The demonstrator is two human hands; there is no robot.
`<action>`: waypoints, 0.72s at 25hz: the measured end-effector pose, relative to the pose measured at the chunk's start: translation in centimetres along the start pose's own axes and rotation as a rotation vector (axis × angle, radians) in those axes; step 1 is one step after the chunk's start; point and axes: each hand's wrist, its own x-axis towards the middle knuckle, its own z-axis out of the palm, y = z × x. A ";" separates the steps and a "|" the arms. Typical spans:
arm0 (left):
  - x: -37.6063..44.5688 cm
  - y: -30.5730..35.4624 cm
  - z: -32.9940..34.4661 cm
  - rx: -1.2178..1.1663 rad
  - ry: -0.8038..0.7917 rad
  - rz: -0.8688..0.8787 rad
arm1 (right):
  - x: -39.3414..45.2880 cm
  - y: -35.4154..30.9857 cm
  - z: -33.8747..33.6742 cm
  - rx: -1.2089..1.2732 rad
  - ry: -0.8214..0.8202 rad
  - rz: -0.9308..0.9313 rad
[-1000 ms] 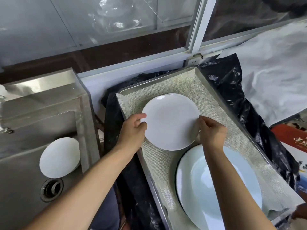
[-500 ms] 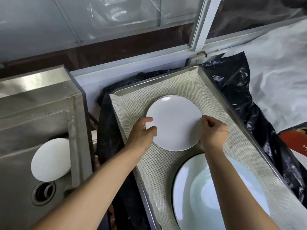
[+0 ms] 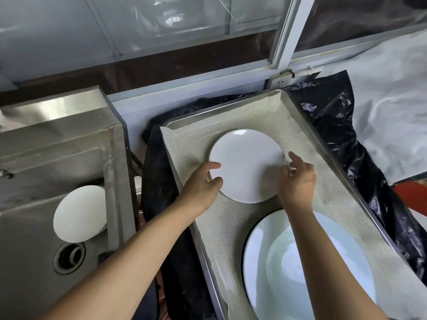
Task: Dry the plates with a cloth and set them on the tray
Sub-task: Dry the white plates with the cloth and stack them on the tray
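Observation:
A small white plate (image 3: 247, 165) lies on the beige mesh cloth (image 3: 231, 229) that lines the metal tray (image 3: 221, 111). My left hand (image 3: 201, 188) pinches the plate's left rim, thumb on top. At the plate's right rim my right hand (image 3: 298, 183) has its index finger straightened and its other fingers loose, just touching the edge. A large white plate with a dark rim (image 3: 272, 262) sits on the tray's near end, partly under my right forearm. Another white plate (image 3: 78, 218) leans in the steel sink (image 3: 46, 158).
Black plastic sheeting (image 3: 335, 125) lies under and around the tray. The sink drain (image 3: 69, 257) is below the leaning plate. A window frame (image 3: 284, 42) and sill run behind the tray. White sheeting (image 3: 388, 93) covers the right side.
The small plate has moved toward the tray's far end and settled on the mesh cloth. My right hand's fingers have loosened from its rim; my left hand stays on the rim.

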 end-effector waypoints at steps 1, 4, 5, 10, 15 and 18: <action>-0.4 0.1 -0.3 0.016 0.001 0.021 | -0.7 -0.5 -0.1 0.023 0.025 -0.025; -1.9 -0.2 -1.7 0.063 0.013 0.100 | -3.6 -2.4 0.0 0.126 0.013 -0.133; -2.7 -0.2 -2.4 0.068 0.016 0.129 | -4.6 -3.1 0.0 0.159 -0.018 -0.141; -6.6 -0.8 -6.4 0.076 0.096 0.197 | -9.0 -6.9 0.3 0.264 -0.147 -0.149; -10.9 -1.7 -10.8 0.054 0.195 0.169 | -12.9 -11.2 1.4 0.250 -0.242 -0.241; -13.5 -2.6 -13.5 0.028 0.243 0.156 | -15.5 -13.4 2.6 0.266 -0.279 -0.261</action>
